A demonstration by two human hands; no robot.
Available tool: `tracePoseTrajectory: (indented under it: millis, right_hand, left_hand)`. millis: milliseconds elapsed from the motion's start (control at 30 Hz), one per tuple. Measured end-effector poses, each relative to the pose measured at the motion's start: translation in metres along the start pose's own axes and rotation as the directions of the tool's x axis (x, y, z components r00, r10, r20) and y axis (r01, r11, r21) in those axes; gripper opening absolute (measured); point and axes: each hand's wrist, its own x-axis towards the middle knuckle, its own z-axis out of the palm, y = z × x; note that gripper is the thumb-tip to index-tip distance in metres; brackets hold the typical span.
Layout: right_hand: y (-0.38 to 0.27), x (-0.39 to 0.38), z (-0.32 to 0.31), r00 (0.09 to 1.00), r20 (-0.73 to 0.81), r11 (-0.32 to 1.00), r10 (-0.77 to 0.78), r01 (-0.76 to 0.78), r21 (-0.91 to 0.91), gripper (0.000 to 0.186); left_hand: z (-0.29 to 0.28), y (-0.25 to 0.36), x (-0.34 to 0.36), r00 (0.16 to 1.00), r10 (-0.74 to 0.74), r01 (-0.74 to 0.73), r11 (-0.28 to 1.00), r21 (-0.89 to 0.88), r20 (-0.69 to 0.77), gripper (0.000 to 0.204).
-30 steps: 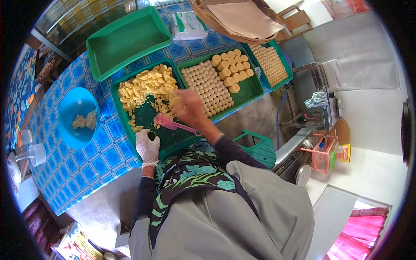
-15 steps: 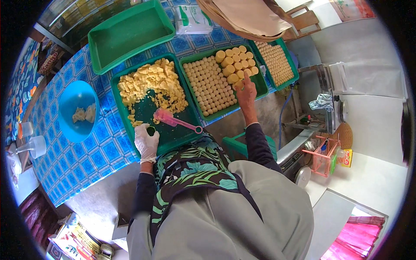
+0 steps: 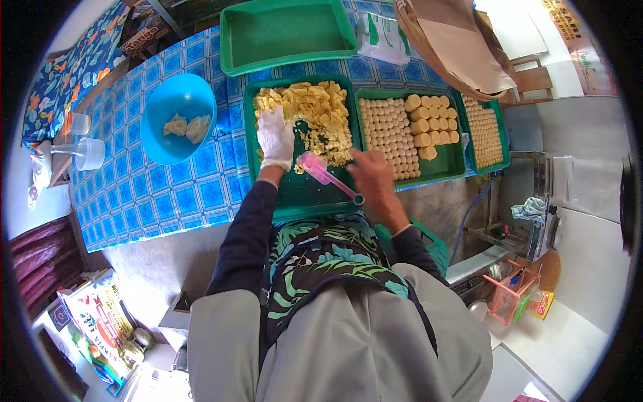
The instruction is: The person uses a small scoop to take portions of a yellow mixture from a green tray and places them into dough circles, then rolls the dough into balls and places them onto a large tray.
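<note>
My left hand [image 3: 276, 141], in a white glove, reaches into the crumbly yellow dough [image 3: 315, 97] in a green tray [image 3: 301, 213]. Its fingertips are partly hidden in the dough, so what they close round does not show. A pink scoop [image 3: 328, 177] lies in the same tray, its handle pointing toward my right hand [image 3: 375, 181]. That bare hand is over the tray's right edge with curled fingers and nothing visible in it. Beside it, a second green tray [image 3: 445, 164] holds rows of small pale dough balls [image 3: 388, 137] and several taller yellow cylinders [image 3: 439, 120].
A blue bowl [image 3: 157, 144] with pale dough stands at left on the blue checked tablecloth [image 3: 154, 201]. Behind are an empty-looking green tray [image 3: 288, 37], a white packet [image 3: 383, 39] and a large woven basket [image 3: 462, 53]. Another tray of balls [image 3: 483, 130] sits at far right.
My left hand has gone forward from the tray's near corner into the dough; the small dark green round thing it held no longer shows. My right hand has left the yellow cylinders and moved left.
</note>
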Motion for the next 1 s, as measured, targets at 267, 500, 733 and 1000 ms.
tracePoseTrajectory:
  millis: [267,500,733,1000]
  right_hand:
    - [-0.045,-0.006,0.065,0.988,0.155,0.951,-0.015,0.062,-0.302,0.039]
    - [-0.058,0.011,0.049,0.963,0.13,0.959,0.235,-0.252,0.129,0.032]
    - [-0.077,0.051,0.088,0.971,0.24,0.999,-0.014,0.022,-0.029,0.029]
    - [-0.055,0.038,0.095,0.947,0.32,0.998,-0.002,0.024,-0.063,0.033]
  left_hand:
    - [0.021,-0.028,0.004,0.945,0.047,-0.101,0.983,0.154,0.323,0.025]
    - [0.008,-0.022,-0.062,0.979,-0.159,0.185,0.954,-0.238,0.126,0.029]
    - [0.006,-0.025,-0.085,0.926,-0.372,0.376,0.881,-0.288,0.071,0.071]
    - [-0.003,-0.016,-0.08,0.798,-0.475,0.578,0.425,-0.697,0.372,0.075]
